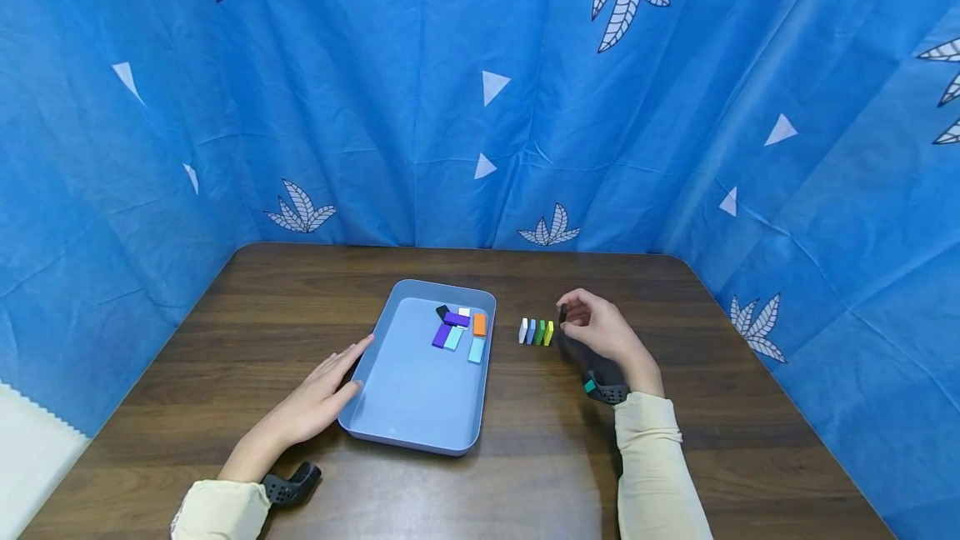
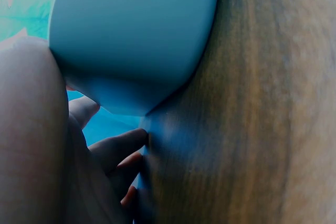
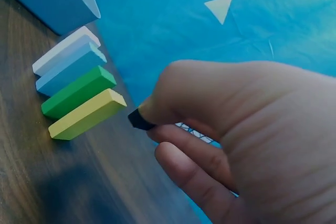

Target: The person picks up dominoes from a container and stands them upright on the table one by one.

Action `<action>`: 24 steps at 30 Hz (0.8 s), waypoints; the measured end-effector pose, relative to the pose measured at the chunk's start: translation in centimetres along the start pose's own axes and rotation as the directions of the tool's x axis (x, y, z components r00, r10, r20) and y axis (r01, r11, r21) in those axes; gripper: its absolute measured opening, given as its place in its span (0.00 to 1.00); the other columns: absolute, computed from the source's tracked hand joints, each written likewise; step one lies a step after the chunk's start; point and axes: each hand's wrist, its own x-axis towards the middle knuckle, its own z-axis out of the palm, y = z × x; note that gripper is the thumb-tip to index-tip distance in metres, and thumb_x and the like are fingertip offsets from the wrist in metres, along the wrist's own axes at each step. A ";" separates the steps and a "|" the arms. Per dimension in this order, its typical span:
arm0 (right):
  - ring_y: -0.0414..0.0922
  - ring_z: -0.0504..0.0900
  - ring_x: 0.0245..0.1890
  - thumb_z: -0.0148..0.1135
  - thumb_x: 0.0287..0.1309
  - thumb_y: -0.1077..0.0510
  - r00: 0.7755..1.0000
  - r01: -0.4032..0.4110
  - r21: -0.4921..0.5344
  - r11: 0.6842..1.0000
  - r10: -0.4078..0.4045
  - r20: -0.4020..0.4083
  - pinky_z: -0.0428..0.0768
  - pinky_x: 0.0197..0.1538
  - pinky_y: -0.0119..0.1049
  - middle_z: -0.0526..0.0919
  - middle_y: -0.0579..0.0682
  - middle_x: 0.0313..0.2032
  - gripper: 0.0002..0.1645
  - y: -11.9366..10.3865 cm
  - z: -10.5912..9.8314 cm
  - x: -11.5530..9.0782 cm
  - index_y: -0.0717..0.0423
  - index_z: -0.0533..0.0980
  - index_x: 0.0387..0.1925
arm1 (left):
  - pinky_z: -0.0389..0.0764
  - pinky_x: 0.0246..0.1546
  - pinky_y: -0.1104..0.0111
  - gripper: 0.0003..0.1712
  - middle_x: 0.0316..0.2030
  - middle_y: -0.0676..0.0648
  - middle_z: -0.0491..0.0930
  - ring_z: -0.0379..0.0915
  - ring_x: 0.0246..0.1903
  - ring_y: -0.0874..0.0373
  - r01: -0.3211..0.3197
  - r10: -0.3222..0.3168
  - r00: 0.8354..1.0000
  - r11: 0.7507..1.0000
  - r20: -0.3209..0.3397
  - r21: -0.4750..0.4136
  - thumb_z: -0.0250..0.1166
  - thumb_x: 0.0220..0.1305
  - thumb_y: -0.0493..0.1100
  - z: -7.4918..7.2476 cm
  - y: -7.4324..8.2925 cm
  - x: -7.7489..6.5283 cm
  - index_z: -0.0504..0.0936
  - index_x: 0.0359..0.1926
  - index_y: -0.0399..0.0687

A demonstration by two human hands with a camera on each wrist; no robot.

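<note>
My right hand pinches a black domino between thumb and fingers, at the right end of a short row. Standing upright in that row are a white domino, a blue domino, a green domino and a yellow domino, with small gaps between them. The left hand touches the left side of a blue-grey tray, fingers extended. Inside the tray lie several flat dominoes, among them an orange domino, a purple domino and a light blue domino.
The tray and the row stand on a dark wooden table. A blue patterned curtain hangs around its back and sides. Each wrist wears a black band, the left band and the right band.
</note>
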 end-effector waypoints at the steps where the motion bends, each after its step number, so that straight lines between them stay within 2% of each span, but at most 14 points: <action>1: 0.56 0.84 0.52 0.65 0.62 0.69 1.000 -0.005 -0.003 1.000 0.005 0.007 0.82 0.59 0.55 0.84 0.60 0.51 0.19 0.1 0.0 0.0 0.63 0.77 0.55 | 0.46 0.76 0.35 0.37 0.81 0.42 0.53 0.44 0.80 0.35 0.000 0.000 1.000 1.000 0.000 0.000 0.50 0.80 0.45 0.0 0.0 0.0 0.50 0.83 0.60; 15: 0.54 0.83 0.50 0.67 0.61 0.68 0.995 -0.083 -0.064 0.995 0.086 0.043 0.83 0.56 0.54 0.84 0.59 0.49 0.17 1.2 0.9 0.3 0.59 0.78 0.51 | 0.45 0.76 0.35 0.37 0.81 0.41 0.53 0.44 0.79 0.35 0.003 -0.003 1.000 1.000 0.002 -0.002 0.50 0.80 0.45 0.1 -0.1 0.0 0.50 0.83 0.60; 24: 0.52 0.84 0.48 0.69 0.61 0.68 0.989 -0.133 -0.063 0.989 0.136 0.062 0.84 0.57 0.52 0.85 0.57 0.47 0.15 2.1 1.5 0.3 0.58 0.79 0.49 | 0.46 0.76 0.34 0.37 0.80 0.41 0.54 0.44 0.79 0.35 0.002 -0.002 1.000 1.000 -0.005 0.005 0.51 0.80 0.45 0.2 -0.1 0.0 0.50 0.83 0.60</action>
